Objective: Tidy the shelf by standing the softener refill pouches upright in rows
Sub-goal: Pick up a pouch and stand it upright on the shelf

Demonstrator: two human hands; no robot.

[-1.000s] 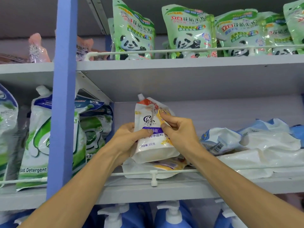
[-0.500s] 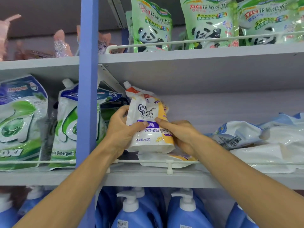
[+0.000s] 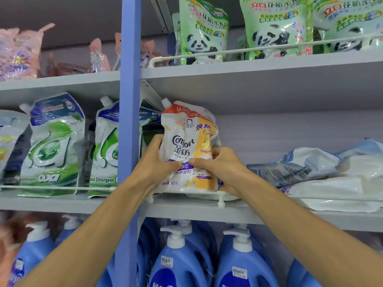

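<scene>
Both forearms rise from the lower edge of the view and converge at the middle shelf. The left hand (image 3: 154,162) grips the left edge of the white and yellow plastic softener refill pouch (image 3: 186,146), with the thumb laid across the front face and the remaining fingers curled behind. The right hand (image 3: 223,168) grips the lower right edge, with the thumb on the purple front band and the fingers (image 3: 215,151) wrapped round the side. The thumb tips nearly meet.

The pouch has an orange top band, a yellow right-hand panel and a white spout cap at its upper left corner. Its printed face is towards the camera. Its long axis is near vertical, with the spout uppermost.

The pouch base sits just behind the white wire front rail (image 3: 310,198) of the grey metal shelf (image 3: 186,208), over a second pouch lying flat (image 3: 207,195); contact cannot be confirmed. The held pouch stands just right of the blue upright post (image 3: 129,100). Further right, white and blue pouches (image 3: 331,183) lie flat in a heap.
</scene>
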